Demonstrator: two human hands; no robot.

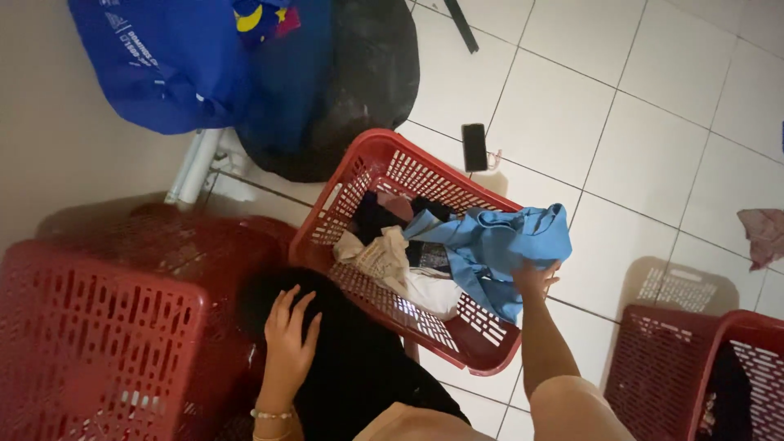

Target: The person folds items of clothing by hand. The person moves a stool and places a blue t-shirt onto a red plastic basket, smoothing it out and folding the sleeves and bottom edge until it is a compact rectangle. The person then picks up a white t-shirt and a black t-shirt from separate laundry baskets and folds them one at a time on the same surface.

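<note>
My right hand (535, 279) grips a light blue garment (494, 245) and holds it over the right side of a red plastic laundry basket (384, 167). The basket is tilted and holds a beige cloth (377, 257), a white cloth (433, 292) and dark clothes. My left hand (287, 341) lies flat, fingers spread, on a black garment (359, 367) in front of me, next to the basket's near rim. A beaded bracelet sits on the left wrist.
A large red basket (98, 343) stands at the left, another red basket (735, 376) at the lower right. A blue bag (163, 65) and a black bag (359, 82) lean by the wall. A dark phone (474, 147) and a pink cloth (763, 233) lie on the white tile floor.
</note>
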